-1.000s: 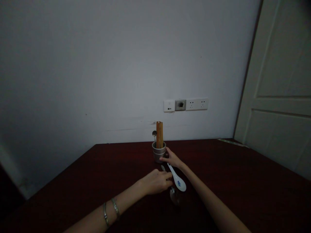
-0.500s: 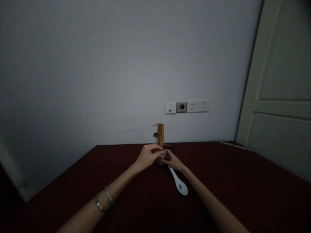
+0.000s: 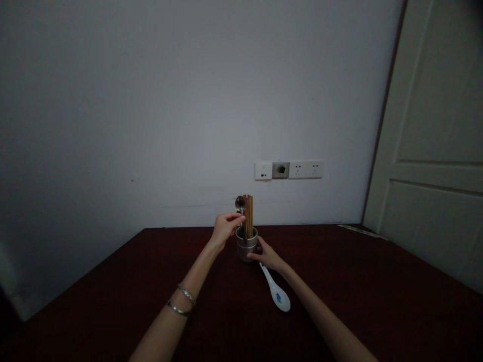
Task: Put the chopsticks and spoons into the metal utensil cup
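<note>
A grey metal cup (image 3: 245,251) stands upright on the dark table, with several wooden chopsticks (image 3: 249,217) upright in it. My left hand (image 3: 225,227) is closed in a pinch at the handle of a metal spoon (image 3: 240,202), just above the cup's left rim. The spoon's bowl points up beside the chopsticks; a second spoon may overlap it, but I cannot tell. My right hand (image 3: 268,255) grips the cup's right side, with its thumb across the front. Close below the right hand lies a white soup spoon (image 3: 277,292) with a blue mark in its bowl.
The dark red table (image 3: 181,266) runs back to a grey wall (image 3: 196,115). Sockets and a switch (image 3: 289,170) are set in the wall behind the cup. A pale door (image 3: 433,151) is at the right, and a thin strip (image 3: 362,231) lies along the table's back right edge.
My left hand has risen and moved left from the cup's mouth and now pinches the spoon handle, uncovering the rim. My right hand stays on the cup. The view has shifted slightly.
</note>
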Tool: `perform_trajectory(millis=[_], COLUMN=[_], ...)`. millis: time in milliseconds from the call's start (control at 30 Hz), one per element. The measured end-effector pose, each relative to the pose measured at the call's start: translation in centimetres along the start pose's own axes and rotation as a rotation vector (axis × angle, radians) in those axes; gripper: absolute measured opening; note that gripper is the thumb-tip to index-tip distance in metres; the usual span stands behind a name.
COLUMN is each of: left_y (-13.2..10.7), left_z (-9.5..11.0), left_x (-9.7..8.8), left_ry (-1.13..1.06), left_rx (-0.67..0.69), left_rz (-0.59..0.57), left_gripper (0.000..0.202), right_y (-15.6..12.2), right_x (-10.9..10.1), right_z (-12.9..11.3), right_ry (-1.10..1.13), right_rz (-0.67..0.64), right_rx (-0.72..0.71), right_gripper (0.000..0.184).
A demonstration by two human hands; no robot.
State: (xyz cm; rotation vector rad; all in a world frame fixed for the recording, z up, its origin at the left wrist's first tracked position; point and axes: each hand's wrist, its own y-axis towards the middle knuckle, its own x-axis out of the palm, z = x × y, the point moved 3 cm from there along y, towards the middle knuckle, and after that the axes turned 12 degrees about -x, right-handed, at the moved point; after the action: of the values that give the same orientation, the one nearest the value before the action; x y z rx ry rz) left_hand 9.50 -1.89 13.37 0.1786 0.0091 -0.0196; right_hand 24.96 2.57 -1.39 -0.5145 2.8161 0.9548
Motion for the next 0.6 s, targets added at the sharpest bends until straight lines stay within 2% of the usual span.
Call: perform_trajectory(millis=[200, 467, 600], left_y=[1.2, 3.3, 3.9], left_z=[-0.8, 1.4, 1.2], left_x=[-0.1, 0.3, 0.7], left_ry=[-0.014, 0.017, 0.094], left_rx=[-0.004, 0.051, 0.034], left_rz=[0.000, 0.031, 0.057], left_gripper=[0.036, 0.036, 0.032], right_y=[0.0, -0.1, -0.1], right_x=[0.0, 0.0, 0.0], right_z=[-0.5, -0.2, -0.3], right_ry=[0.006, 0.022, 0.017], right_rz=[-0.014, -0.002, -0.001], right_rx=[-0.008, -0.001, 0.000], right_gripper=[0.073, 0.072, 0.073])
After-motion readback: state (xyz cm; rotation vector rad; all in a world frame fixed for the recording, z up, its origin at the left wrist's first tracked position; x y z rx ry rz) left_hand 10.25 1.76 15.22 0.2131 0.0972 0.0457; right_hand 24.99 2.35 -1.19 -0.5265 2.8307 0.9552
